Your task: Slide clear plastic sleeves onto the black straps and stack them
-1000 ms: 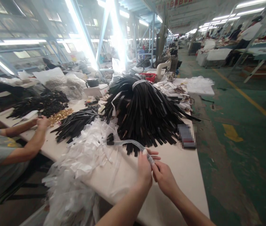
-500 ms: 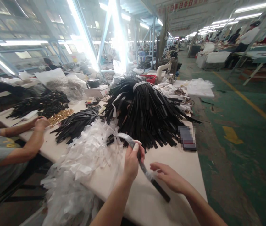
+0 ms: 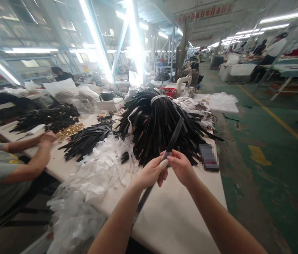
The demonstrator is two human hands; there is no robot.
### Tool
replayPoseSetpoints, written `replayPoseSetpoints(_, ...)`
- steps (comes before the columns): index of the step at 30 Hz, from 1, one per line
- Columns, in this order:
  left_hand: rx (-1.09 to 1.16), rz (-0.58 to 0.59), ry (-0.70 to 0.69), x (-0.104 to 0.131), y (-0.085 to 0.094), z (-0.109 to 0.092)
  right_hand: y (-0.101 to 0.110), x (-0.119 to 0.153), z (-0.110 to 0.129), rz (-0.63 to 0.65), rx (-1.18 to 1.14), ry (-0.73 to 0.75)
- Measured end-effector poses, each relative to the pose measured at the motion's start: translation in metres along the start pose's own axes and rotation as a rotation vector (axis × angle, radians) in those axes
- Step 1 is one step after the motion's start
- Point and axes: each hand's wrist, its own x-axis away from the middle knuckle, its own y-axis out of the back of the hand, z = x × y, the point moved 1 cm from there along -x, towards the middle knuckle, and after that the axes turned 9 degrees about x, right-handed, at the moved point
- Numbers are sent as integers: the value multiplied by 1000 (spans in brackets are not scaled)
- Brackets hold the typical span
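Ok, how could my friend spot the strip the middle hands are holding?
Find the pale table, then the big pale-banded bundle of black strips on it. In front of that bundle, the person's left hand and right hand hold one black strip. Unlike those in the bundle, it is gripped, one end sticking up past the hands.

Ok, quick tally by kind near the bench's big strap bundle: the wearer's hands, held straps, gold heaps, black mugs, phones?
Left hand and right hand: 2
Held strap: 1
Gold heap: 1
Black mug: 1
Phone: 1
Total: 6
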Motion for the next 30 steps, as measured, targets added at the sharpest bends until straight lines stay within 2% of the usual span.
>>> replayPoseSetpoints(3,-97,92,92,-1,2,2,5,-2,6,-130,-6,50)
replayPoseSetpoints(7,-94,98,46,0,3,4,24,-2,17,-210,291,82)
replayPoseSetpoints(8,-116,118,52,-1,3,5,33,0,19,-257,345,98)
replayPoseSetpoints(10,-193,160,70,-2,7,9,60,9,20,-428,372,142)
replayPoseSetpoints(12,-269,178,65,-5,13,16,92,22,15,-624,268,150)
replayPoseSetpoints(13,-304,186,66,-5,18,19,109,30,9,-662,213,127)
replayPoseSetpoints(15,-395,169,67,-5,28,28,140,48,-10,-698,155,56)
replayPoseSetpoints(18,-630,14,19,3,49,45,181,83,-46,-779,203,-115)
replayPoseSetpoints(20,-824,-94,0,13,62,60,204,105,-66,-698,374,-376)
replayPoseSetpoints(22,-989,-134,26,22,72,79,219,119,-76,-549,674,-578)
replayPoseSetpoints(23,-1053,-138,37,26,74,88,221,121,-76,-476,842,-605)
replayPoseSetpoints(25,-1133,-134,26,30,73,104,214,110,-73,-375,1123,-505)
replayPoseSetpoints(28,-1183,-160,-65,28,58,123,172,67,-68,-282,1290,-276)
replayPoseSetpoints(30,-1200,-226,-136,22,44,131,135,31,-74,-222,1335,-242)
